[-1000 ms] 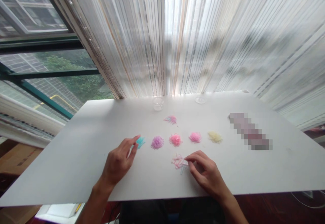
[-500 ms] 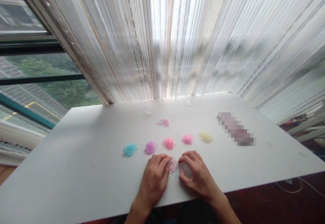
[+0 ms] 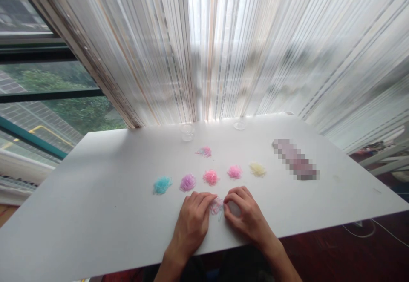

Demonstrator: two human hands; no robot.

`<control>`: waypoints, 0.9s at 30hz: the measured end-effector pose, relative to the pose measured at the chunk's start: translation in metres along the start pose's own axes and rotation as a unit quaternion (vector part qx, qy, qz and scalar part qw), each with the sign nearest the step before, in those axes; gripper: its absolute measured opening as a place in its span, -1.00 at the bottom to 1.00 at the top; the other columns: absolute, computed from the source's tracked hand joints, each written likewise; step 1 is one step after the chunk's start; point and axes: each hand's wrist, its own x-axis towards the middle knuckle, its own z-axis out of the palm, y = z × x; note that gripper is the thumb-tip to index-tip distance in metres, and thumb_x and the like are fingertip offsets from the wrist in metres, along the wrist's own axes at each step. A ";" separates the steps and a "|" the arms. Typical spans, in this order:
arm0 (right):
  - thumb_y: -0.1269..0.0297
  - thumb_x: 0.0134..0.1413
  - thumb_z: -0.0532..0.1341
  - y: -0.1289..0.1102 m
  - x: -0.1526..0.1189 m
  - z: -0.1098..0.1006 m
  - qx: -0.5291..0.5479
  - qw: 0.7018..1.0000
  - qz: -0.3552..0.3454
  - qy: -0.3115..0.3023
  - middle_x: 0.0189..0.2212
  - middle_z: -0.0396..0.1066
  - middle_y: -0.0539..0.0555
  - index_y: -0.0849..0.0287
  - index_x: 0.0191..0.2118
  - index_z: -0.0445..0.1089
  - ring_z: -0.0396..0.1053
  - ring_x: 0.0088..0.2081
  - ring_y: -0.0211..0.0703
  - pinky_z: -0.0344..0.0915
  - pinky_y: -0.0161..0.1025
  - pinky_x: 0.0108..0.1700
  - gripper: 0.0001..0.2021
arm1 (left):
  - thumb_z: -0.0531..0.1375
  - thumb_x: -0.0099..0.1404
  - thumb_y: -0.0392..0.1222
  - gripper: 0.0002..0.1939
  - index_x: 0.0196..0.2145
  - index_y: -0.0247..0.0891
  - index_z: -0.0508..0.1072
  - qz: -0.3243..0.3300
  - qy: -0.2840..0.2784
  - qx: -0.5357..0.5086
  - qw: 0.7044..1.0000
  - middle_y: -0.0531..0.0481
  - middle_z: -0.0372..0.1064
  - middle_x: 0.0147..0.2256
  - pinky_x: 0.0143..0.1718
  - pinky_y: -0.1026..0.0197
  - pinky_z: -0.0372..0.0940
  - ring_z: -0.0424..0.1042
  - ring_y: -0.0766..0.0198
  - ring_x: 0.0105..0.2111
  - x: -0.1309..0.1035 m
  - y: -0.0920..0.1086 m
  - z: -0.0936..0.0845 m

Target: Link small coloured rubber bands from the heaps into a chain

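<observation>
Between my hands, near the table's front edge, lies a small pile of mixed pink, purple and pale rubber bands (image 3: 216, 206). My left hand (image 3: 194, 218) is closed, its fingertips pressed together on the left side of these bands. My right hand (image 3: 244, 211) is curled in a pinch at their right side, thumb against forefinger, with a thin band at the tips. Just beyond my hands is a row of sorted bands: a blue pile (image 3: 162, 185), a purple pile (image 3: 188, 182), a coral pile (image 3: 211, 177), a pink pile (image 3: 234, 171) and a yellow pile (image 3: 257, 169).
A small mixed pile (image 3: 205, 151) lies behind the row. Farther back are a clear round container (image 3: 187, 133) and a clear lid (image 3: 239, 125). A blurred-out long object (image 3: 295, 159) rests at the right. Curtains (image 3: 204, 60) hang behind the white table (image 3: 96, 197).
The view has shifted slightly. My right fingertips have closed into a tighter pinch and sit a little apart from the mixed pile between my hands. The left hand stays at the pile.
</observation>
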 end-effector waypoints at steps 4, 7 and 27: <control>0.59 0.10 0.19 -0.005 0.000 -0.010 0.030 0.999 0.016 -0.009 -0.24 0.42 0.07 0.09 -0.23 0.40 0.39 -0.13 -0.04 0.41 -0.10 -0.06 -0.77 | 0.10 0.48 -0.36 -0.72 0.07 -0.18 0.44 -0.005 0.003 -0.017 1.000 -0.08 0.54 -0.10 -0.12 0.00 0.36 0.49 0.08 -0.15 0.001 0.002 -0.003; 0.56 0.13 0.21 -0.005 -0.001 -0.020 0.029 0.998 0.034 -0.032 -0.22 0.43 0.07 0.08 -0.21 0.42 0.40 -0.12 -0.04 0.43 -0.10 -0.04 -0.79 | 0.23 0.42 -0.26 -0.73 0.07 -0.16 0.44 -0.010 0.003 -0.026 1.000 -0.09 0.52 -0.09 -0.11 -0.01 0.38 0.50 0.06 -0.13 0.001 0.004 -0.005; 0.47 0.28 0.24 0.010 -0.002 -0.008 -0.015 1.000 0.001 0.000 -0.30 0.44 0.06 0.11 -0.22 0.43 0.40 -0.20 -0.05 0.40 -0.11 -0.14 -0.90 | 0.40 0.25 -0.27 -0.61 0.02 -0.14 0.47 -0.028 -0.002 -0.042 0.999 -0.08 0.48 -0.07 -0.10 -0.01 0.40 0.49 0.05 -0.13 -0.001 0.003 -0.004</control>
